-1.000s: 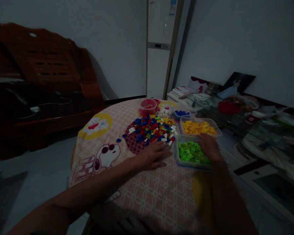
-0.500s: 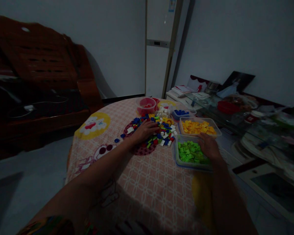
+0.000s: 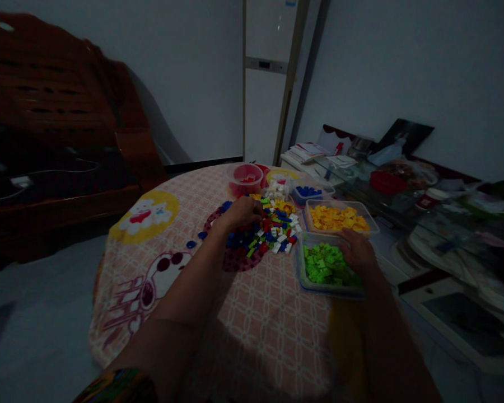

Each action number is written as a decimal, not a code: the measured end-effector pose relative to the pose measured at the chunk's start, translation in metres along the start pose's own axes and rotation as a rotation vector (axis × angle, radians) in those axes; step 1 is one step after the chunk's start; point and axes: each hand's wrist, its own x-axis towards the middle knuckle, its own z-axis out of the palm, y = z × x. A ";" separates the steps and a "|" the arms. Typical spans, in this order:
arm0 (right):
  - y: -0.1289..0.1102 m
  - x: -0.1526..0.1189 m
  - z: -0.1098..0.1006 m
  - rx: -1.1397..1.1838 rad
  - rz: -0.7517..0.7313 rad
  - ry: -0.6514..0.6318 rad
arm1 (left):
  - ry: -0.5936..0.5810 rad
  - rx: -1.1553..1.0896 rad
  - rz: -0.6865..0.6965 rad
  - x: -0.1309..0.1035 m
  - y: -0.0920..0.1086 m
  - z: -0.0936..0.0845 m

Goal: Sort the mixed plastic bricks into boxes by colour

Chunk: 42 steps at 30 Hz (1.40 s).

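My left hand (image 3: 244, 212) is over a mixed pile of small building bricks (image 3: 279, 224) in white, blue, red, yellow and green. Its fingers are curled down and closed at the pile; whatever may be between them is hidden. My right hand (image 3: 357, 249) lies over the right side of a clear plastic box (image 3: 302, 268) of green bricks (image 3: 325, 264), its fingers stretched toward the rim shared with the neighbouring box. That box holds yellow bricks (image 3: 336, 217). I see nothing in the right hand.
A pink round tub (image 3: 246, 182) with red bricks and a clear box of blue bricks (image 3: 308, 191) stand at the back of the cloth-covered round table (image 3: 256, 313). Loose blue pieces (image 3: 191, 244) lie left of the pile. A cluttered glass-topped stand (image 3: 361, 196) is at right, a wooden bench (image 3: 59, 106) at left.
My left hand has gone from lying spread on the pile to curled fingers, slightly farther back. My right hand stays at the green box. The view has shifted a little.
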 end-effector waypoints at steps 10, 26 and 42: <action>0.005 -0.007 0.006 0.009 -0.050 0.111 | -0.066 0.275 -0.098 0.001 0.016 0.022; -0.002 -0.001 0.003 -0.022 -0.025 0.097 | 0.145 -0.643 -0.115 0.034 0.039 0.049; 0.002 -0.007 0.011 0.002 -0.069 0.205 | 0.097 -0.240 -0.009 0.032 0.036 0.044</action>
